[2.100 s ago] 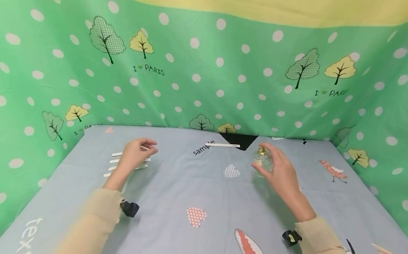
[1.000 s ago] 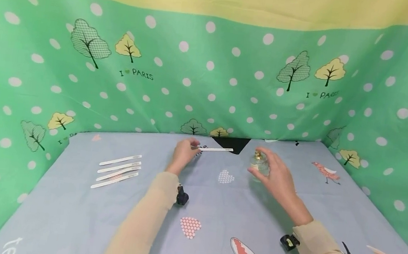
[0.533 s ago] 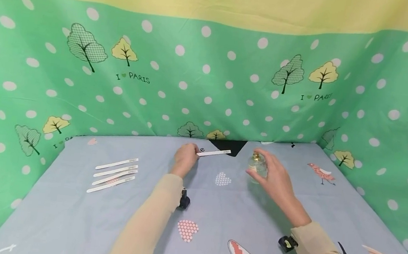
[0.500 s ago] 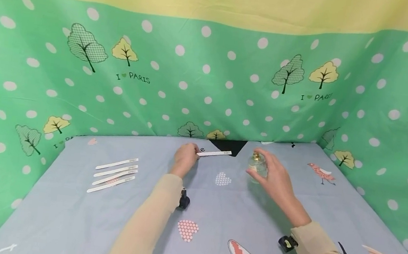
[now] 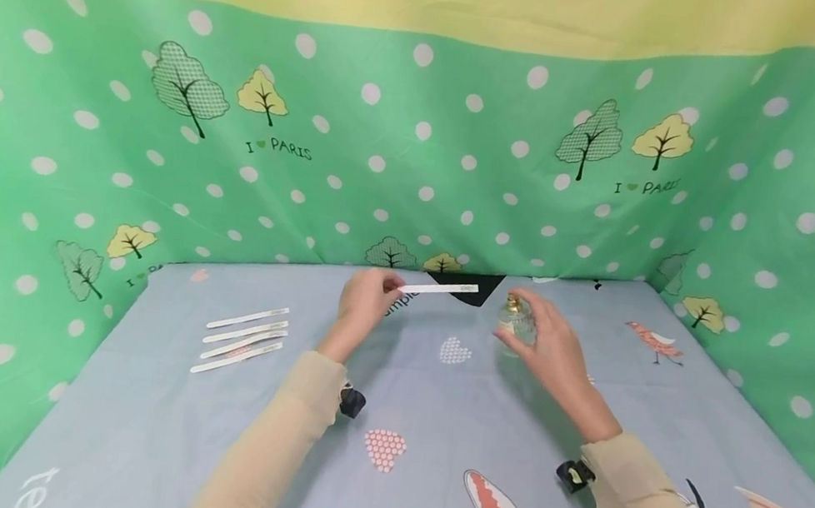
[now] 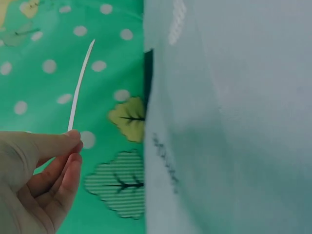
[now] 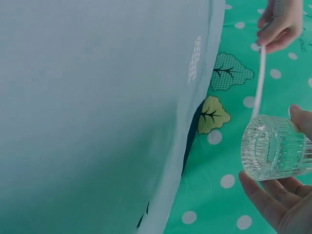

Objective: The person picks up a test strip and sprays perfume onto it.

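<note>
My left hand [image 5: 364, 299] pinches one end of a white paper scent strip [image 5: 441, 289] between thumb and fingertips, above the back of the table. In the left wrist view the strip [image 6: 78, 90] stands out from the fingertips, slightly bent. My right hand [image 5: 558, 355] grips a clear glass perfume bottle [image 5: 516, 323] with a gold spray neck, the index finger at its top. Its ribbed glass base [image 7: 268, 148] shows in the right wrist view. The strip's free end points toward the bottle, a small gap between them in the head view.
Several more white strips [image 5: 242, 340] lie side by side at the left of the table. A pale blue printed cloth [image 5: 320, 487] covers the table. Behind and at the sides hangs a green dotted curtain [image 5: 360, 140].
My left hand has moved right from over the row of strips, taken hold of the single strip at the back and raised it. The right hand keeps the bottle in nearly the same place.
</note>
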The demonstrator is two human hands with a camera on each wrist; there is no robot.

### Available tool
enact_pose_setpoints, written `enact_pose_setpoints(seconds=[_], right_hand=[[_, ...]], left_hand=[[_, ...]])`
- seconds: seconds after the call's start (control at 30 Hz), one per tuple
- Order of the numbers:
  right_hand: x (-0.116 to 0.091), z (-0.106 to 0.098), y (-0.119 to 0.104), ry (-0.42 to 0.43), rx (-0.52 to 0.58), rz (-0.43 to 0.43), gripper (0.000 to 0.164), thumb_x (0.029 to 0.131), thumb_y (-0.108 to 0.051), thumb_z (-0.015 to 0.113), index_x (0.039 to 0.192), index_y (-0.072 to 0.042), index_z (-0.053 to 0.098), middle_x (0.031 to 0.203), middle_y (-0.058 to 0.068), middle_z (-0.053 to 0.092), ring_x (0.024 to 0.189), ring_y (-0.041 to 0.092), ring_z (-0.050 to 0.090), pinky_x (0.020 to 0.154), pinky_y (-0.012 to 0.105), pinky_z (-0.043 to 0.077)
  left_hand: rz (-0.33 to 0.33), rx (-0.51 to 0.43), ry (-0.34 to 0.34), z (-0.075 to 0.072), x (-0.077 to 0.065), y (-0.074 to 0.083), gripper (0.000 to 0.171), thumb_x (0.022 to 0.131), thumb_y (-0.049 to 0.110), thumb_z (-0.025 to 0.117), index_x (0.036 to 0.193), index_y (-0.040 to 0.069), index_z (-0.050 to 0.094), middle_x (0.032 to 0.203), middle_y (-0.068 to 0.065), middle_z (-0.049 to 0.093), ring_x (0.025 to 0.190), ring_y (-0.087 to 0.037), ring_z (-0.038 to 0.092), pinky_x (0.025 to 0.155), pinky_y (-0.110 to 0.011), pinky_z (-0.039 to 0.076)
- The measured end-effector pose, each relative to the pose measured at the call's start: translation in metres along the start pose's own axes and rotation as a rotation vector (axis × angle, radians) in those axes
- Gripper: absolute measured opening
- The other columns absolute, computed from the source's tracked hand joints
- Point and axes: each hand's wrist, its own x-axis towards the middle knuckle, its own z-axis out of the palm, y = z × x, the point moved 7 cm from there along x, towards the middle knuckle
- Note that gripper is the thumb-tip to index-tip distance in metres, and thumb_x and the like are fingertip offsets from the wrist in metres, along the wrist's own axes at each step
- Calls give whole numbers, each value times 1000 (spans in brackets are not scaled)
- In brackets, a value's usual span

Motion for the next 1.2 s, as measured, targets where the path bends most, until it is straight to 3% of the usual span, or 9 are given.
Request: enact_pose_setpoints(seconds=[0.17,0.4,0.53,0.63,0.73,0.93,1.07,1.2], right_hand=[[3,5,-3,2,-21,-17,65,82,-36,81,138,-20,52,133,14,62,118,37,61,86,56,56],[7,10,-9,41,-42,-56,65,82,-34,81,139,-21,53,119,15,65,97,35,66,65,47,57],[7,12,-9,43,-40,-51,64,83,-33,81,139,-19,53,122,17,64,99,36,66,67,49,58],[7,14,-5,18,-10,-12,65,84,-32,80,140,-18,50,128,17,62,108,38,64,76,53,58],[7,12,1,4,26,29,66,85,-30,79,142,-19,47,134,17,59,112,39,62,80,55,56],[9,2,15,39,57,82,68,84,-24,81,142,-21,45,126,19,61,85,37,60,66,49,49],[9,5,24,20,85,115,74,84,-23,81,145,-20,40,109,22,64,84,35,60,68,46,49],[7,13,31,-35,121,161,84,84,-23,81,150,-17,30,109,24,67,92,39,62,69,47,51]], left_hand=[[62,33,26,-19,-15,18,12,90,20,75,101,18,78,92,1,77,79,-14,70,71,-32,57],[132,54,60,-36,-32,35,12,90,22,75,101,19,78,92,3,78,82,-13,72,73,-31,59],[155,46,73,-39,-39,37,12,89,21,76,101,17,78,91,2,78,82,-13,72,75,-32,59],[145,52,72,-43,-44,33,13,89,21,75,101,18,78,92,2,78,84,-14,72,77,-33,58],[120,53,60,-50,-48,24,13,90,22,74,102,17,77,95,1,77,86,-16,72,79,-33,59],[59,49,33,-73,-57,-6,17,91,23,73,105,13,76,100,-4,77,91,-20,72,83,-36,60],[8,83,32,-91,-72,-42,18,91,23,73,104,11,76,99,-6,77,92,-23,72,83,-41,59],[-56,120,37,-107,-96,-85,15,90,20,74,101,9,77,95,-9,78,89,-27,71,77,-43,56]])
